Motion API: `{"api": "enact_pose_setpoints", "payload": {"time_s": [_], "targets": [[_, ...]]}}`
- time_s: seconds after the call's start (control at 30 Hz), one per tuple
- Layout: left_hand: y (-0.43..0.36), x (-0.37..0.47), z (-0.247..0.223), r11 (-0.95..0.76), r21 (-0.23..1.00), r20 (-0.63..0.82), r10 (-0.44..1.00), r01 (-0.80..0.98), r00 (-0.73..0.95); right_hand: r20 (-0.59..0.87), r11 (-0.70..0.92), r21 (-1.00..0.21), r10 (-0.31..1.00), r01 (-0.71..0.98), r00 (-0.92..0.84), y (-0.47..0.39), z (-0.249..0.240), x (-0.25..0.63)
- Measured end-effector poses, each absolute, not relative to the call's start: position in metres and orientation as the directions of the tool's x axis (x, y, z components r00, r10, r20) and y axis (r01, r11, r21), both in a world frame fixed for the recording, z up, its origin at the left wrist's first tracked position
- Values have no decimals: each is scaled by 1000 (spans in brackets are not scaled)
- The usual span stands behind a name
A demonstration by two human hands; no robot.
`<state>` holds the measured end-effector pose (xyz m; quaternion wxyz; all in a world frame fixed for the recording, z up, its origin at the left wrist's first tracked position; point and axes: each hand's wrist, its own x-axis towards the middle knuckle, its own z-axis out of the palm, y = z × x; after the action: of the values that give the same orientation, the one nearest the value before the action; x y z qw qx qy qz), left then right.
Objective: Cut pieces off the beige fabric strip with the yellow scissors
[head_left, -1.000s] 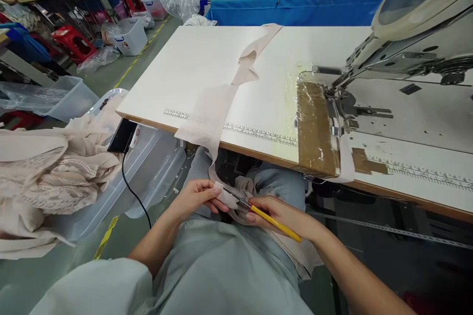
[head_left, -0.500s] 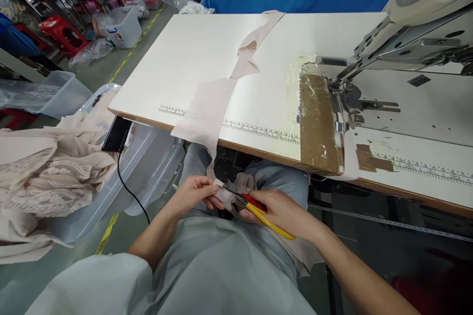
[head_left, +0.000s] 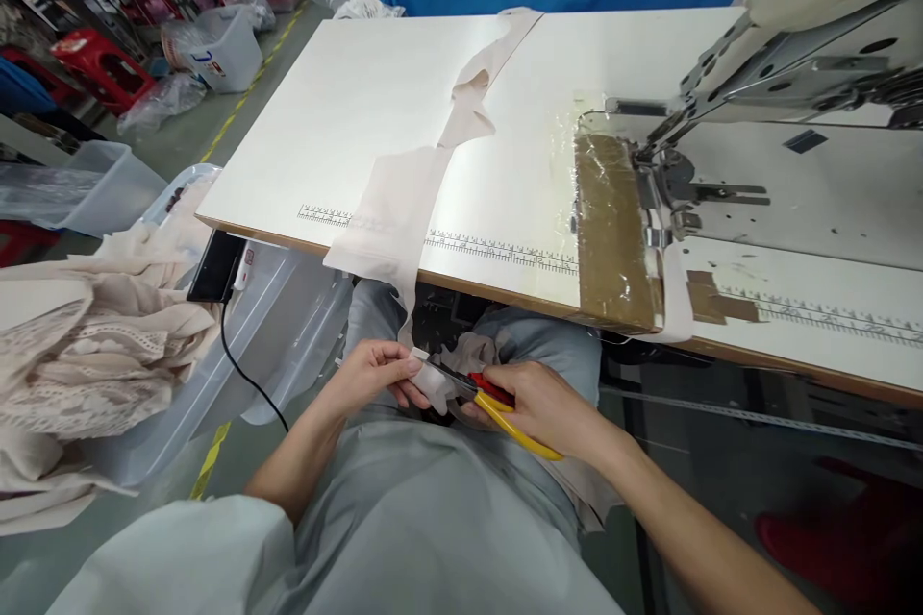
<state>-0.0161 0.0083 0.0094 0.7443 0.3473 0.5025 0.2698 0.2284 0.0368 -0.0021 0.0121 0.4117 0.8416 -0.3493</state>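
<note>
Over my lap, my left hand (head_left: 379, 375) pinches the edge of a pale pink fabric strip (head_left: 393, 202). That strip runs from my fingers up over the table's front edge and across the white tabletop. My right hand (head_left: 530, 404) is closed around scissors (head_left: 515, 428) with red and yellow handles. Their blades point left and lie at the fabric by my left fingertips; whether they are cutting cannot be made out. More pale fabric (head_left: 476, 351) is bunched on my lap, partly hidden behind the scissors and my right hand.
A sewing machine (head_left: 808, 86) stands on the right of the white table (head_left: 288, 135), beside a brown taped block (head_left: 612, 231). On the left, pale lace garments (head_left: 108, 356) heap over a clear plastic bin (head_left: 281, 336), with a black phone (head_left: 216, 267) and its cable at the rim.
The whole view has shifted slightly, so the table and machine appear a little further left and higher. Both hands keep their holds, and the scissor blades stay at the fabric.
</note>
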Motion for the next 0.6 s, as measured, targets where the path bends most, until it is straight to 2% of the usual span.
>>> {"api": "enact_pose_setpoints", "payload": {"time_s": [0.17,0.37,0.47,0.53,0.6], "targets": [[7,-14,7,622,782,-566,735,-39,374,-324,439,-536,681,721,-656,37,2,222],[8,-12,7,628,778,-581,721,0,378,-301,372,-614,704,696,-643,35,-5,225],[6,-1,7,606,795,-564,737,5,371,-256,270,-734,740,623,-622,32,-8,225],[7,11,11,601,799,-545,729,-7,414,-193,182,-850,765,495,-614,28,-7,221],[15,21,23,556,829,-507,701,61,501,-108,135,-918,819,373,-563,24,-3,217]]}}
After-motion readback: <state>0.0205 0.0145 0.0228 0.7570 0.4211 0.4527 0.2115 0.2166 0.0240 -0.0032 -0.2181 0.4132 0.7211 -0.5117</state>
